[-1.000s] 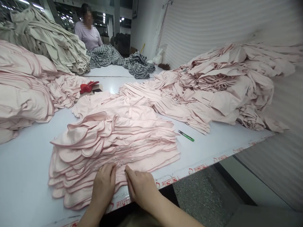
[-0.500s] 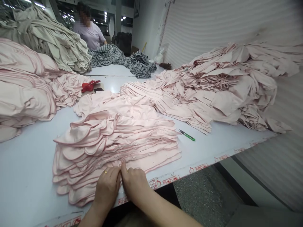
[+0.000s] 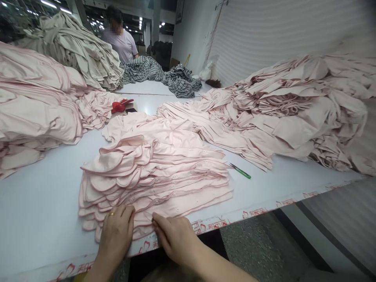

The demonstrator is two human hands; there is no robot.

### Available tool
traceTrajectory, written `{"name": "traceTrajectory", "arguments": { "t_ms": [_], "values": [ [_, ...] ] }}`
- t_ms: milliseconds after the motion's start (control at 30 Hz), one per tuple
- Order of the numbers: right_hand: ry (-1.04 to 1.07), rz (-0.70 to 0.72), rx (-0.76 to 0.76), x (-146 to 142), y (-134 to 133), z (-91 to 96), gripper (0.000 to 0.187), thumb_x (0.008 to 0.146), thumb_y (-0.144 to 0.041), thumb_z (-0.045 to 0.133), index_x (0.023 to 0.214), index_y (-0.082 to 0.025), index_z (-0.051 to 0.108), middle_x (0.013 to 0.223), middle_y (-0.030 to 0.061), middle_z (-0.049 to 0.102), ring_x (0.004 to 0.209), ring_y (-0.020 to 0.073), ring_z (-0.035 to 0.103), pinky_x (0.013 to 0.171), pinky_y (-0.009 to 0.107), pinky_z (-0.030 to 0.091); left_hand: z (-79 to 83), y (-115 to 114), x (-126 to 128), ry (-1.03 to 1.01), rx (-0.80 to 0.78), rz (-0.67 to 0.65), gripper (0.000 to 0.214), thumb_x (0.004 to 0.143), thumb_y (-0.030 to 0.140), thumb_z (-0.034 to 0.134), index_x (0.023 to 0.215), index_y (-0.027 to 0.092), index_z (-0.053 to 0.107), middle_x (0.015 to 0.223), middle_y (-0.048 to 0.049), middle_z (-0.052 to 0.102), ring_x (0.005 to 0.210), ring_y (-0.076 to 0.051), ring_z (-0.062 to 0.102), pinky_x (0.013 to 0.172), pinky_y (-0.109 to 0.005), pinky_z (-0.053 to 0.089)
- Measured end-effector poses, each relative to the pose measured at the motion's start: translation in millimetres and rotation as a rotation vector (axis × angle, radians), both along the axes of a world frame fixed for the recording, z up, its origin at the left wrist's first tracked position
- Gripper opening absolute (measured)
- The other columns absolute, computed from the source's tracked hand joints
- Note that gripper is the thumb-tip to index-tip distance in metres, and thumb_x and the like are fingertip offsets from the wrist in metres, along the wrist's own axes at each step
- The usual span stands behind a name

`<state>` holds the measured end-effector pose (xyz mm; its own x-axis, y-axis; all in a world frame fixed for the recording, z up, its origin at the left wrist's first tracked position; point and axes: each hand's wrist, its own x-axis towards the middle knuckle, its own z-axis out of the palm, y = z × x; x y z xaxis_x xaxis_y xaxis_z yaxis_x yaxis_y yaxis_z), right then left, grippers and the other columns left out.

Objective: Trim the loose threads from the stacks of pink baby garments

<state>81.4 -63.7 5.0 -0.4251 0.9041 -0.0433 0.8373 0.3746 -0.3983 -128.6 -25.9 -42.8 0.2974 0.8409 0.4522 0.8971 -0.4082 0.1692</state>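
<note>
- The left hand (image 3: 114,235), wearing a plain gold ring (image 3: 111,214), lies palm down on the near edge of the stack, its fingers together and slightly curled.
- The right hand (image 3: 174,235) sits just beside the left, not touching it, with its fingertips (image 3: 155,220) at the fabric's edge. Whether they pinch a layer, I cannot tell.
- The fanned stack of pale pink knit garments (image 3: 155,184), with darker pink piped edges and small round snaps, lies in overlapping layers on the table, right at its near edge.
- The long white table (image 3: 44,184) has a white edge strip printed with red characters (image 3: 205,229); below it is a speckled grey floor (image 3: 258,250).
- Green-handled steel thread snips (image 3: 241,171) lie just right of the stack.
- A large, rumpled heap of pale pink garments (image 3: 293,117) spreads across the right of the table, against a ribbed white wall (image 3: 279,39).
- A tall, folded pile of pale pink garments (image 3: 35,102) fills the left side.
- A small red object (image 3: 120,106) rests on a piece of brown cardboard (image 3: 129,111) beyond the stack.
- Further on lie a beige garment pile (image 3: 79,51) and grey striped fabric (image 3: 182,80).
- A co-worker in a pale lilac T-shirt (image 3: 119,45) sits at the far end.
</note>
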Motion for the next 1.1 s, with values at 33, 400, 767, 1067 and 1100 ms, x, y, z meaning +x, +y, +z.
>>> {"name": "traceTrajectory", "arguments": {
  "t_ms": [33,400,767,1067,1100],
  "values": [
    [-0.006,0.015,0.007,-2.2,-1.3,-0.5,0.034,0.097,-0.024,0.041,0.129,-0.021,0.05,0.086,0.0039,0.073,0.072,0.0199,0.069,0.06,0.026,0.042,0.6,0.2,-3.2,-0.037,0.012,-0.024,0.016,0.092,0.023,0.046,0.085,0.023,0.061,0.077,-0.0013,0.067,0.074,-0.021,0.062,0.064,-0.033,0.044],
    [-0.328,-0.044,0.185,-65.5,10.2,-25.9,0.054,0.081,-0.01,0.056,0.133,0.0,0.048,0.076,0.0134,0.066,0.062,0.024,0.063,0.054,0.033,0.046,-7.1,-6.8,-1.2,-0.163,0.053,-0.139,0.014,0.093,0.023,0.049,0.096,0.022,0.062,0.082,-0.0003,0.071,0.075,-0.016,0.066,0.068,-0.027,0.048],
    [0.026,0.012,0.06,-35.2,9.3,-1.3,0.04,0.096,-0.022,0.043,0.135,-0.018,0.045,0.092,0.0061,0.073,0.078,0.0203,0.069,0.064,0.027,0.044,2.5,18.1,11.6,-0.263,-0.202,0.123,0.016,0.081,0.024,0.045,0.082,0.022,0.061,0.077,-0.0022,0.073,0.071,-0.021,0.068,0.062,-0.032,0.048],
    [-0.156,-0.359,-0.008,111.1,-17.2,11.2,0.031,0.097,-0.024,0.045,0.122,-0.024,0.064,0.087,0.0041,0.075,0.075,0.0195,0.07,0.063,0.025,0.044,4.3,34.3,-19.2,0.035,0.089,0.197,0.018,0.084,0.03,0.045,0.084,0.021,0.06,0.08,-0.0086,0.067,0.07,-0.025,0.06,0.063,-0.037,0.046],
    [-0.187,-0.427,-0.017,131.7,-21.4,11.5,0.032,0.098,-0.024,0.045,0.123,-0.025,0.065,0.089,0.0046,0.076,0.078,0.0201,0.071,0.064,0.025,0.045,4.2,30.9,-6.7,0.043,0.147,0.146,0.017,0.083,0.03,0.048,0.089,0.021,0.061,0.086,-0.0098,0.067,0.074,-0.026,0.059,0.067,-0.04,0.047]
  ]
}}
